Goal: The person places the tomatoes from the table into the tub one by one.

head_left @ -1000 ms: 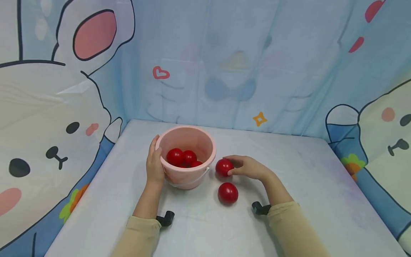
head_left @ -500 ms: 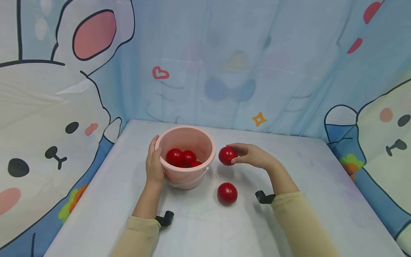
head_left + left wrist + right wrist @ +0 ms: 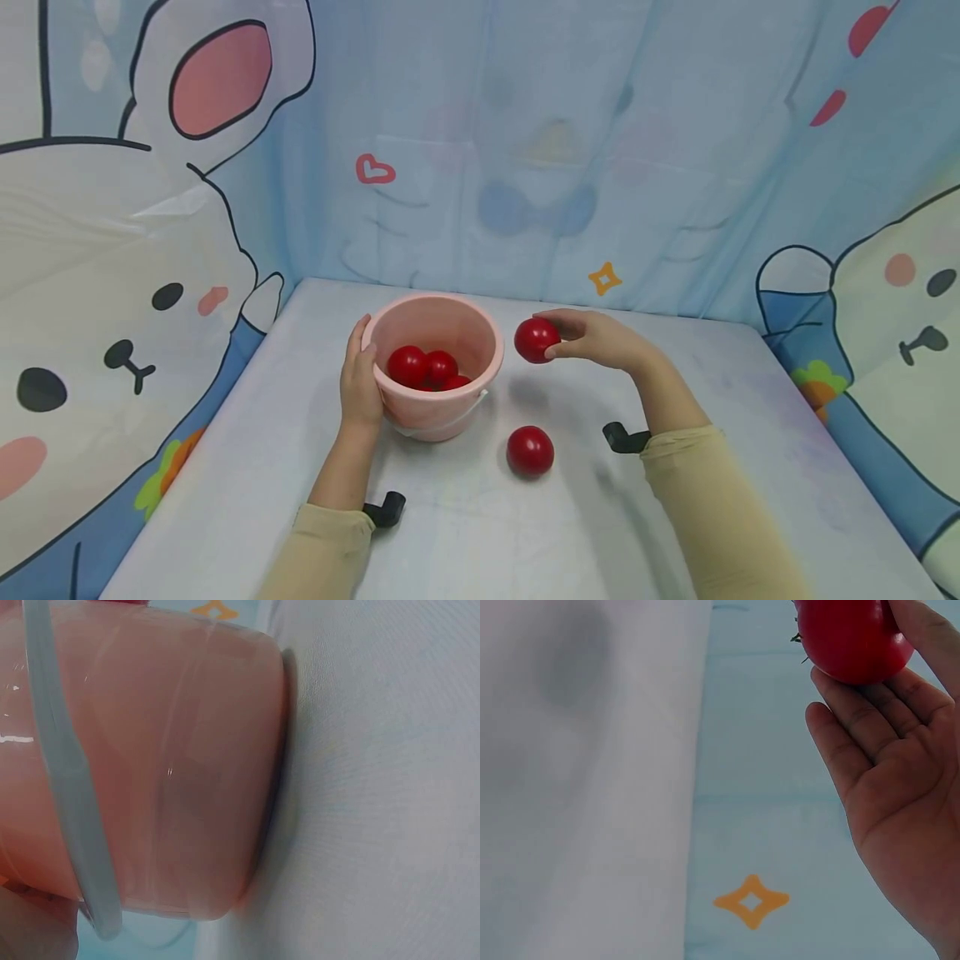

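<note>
A red tomato (image 3: 537, 340) is pinched between the thumb and fingers of my right hand (image 3: 600, 340), lifted above the table to the right of the bucket. The right wrist view shows the held tomato (image 3: 855, 637) with green bits of stem at its edge. My left hand (image 3: 362, 387) holds the left side of a pink bucket (image 3: 435, 408), which stands upright on the table. Several red tomatoes (image 3: 408, 367) lie inside it. One more tomato (image 3: 530, 451) sits on the table, front right of the bucket. In the left wrist view, the bucket's wall (image 3: 180, 765) fills the left half.
The white-covered table (image 3: 465, 533) meets a light blue printed curtain (image 3: 435, 225) at the back. Cartoon-printed cloth hangs at both sides. The bucket's pale handle (image 3: 457, 422) hangs down across its front. A black wrist mount (image 3: 626, 438) sticks out from each sleeve.
My right hand has lifted the tomato off the table, moving it up, away from me and slightly right. The left hand and the bucket have stayed in place.
</note>
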